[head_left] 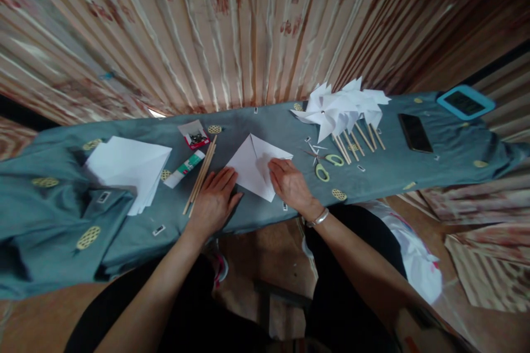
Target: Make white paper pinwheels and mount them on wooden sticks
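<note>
Folded paper (252, 168) btwn hands (211, 201) (290, 183); grn tube lbl (190, 164) unreadable

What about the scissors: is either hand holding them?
No, the green-handled scissors lie on the tablecloth, apart from both the left hand and the right hand.
</note>
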`<state>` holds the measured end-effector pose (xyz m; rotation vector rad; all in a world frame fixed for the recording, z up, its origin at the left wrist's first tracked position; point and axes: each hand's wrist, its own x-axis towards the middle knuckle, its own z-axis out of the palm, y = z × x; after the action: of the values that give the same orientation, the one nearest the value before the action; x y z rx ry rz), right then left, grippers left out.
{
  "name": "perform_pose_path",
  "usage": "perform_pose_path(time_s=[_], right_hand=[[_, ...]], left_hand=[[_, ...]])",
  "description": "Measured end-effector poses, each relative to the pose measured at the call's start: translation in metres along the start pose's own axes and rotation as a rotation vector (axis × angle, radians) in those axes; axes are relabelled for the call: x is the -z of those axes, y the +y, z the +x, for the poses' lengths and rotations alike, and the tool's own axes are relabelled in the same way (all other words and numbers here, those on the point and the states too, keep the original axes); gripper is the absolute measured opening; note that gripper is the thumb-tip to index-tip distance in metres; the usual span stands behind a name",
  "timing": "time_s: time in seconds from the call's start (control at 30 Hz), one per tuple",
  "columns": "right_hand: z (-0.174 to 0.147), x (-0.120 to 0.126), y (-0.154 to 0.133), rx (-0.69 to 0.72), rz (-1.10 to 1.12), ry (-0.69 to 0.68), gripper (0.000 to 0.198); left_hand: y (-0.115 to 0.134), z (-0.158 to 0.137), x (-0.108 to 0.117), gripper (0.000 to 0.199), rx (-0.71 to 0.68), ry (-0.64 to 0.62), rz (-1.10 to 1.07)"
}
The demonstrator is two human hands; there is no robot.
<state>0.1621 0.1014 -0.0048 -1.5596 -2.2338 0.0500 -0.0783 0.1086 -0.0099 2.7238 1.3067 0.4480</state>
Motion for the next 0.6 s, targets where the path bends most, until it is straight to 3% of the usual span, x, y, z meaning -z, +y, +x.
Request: perform_pose_path(time_s=[0.6], right_hand=[[-0.001,-0.0022,0.0002,0.004,-0.018,0.013,0.033]], left_hand=[[-0.0024,-0.0034,0.0089,0.044,0.025,0.028,0.025]])
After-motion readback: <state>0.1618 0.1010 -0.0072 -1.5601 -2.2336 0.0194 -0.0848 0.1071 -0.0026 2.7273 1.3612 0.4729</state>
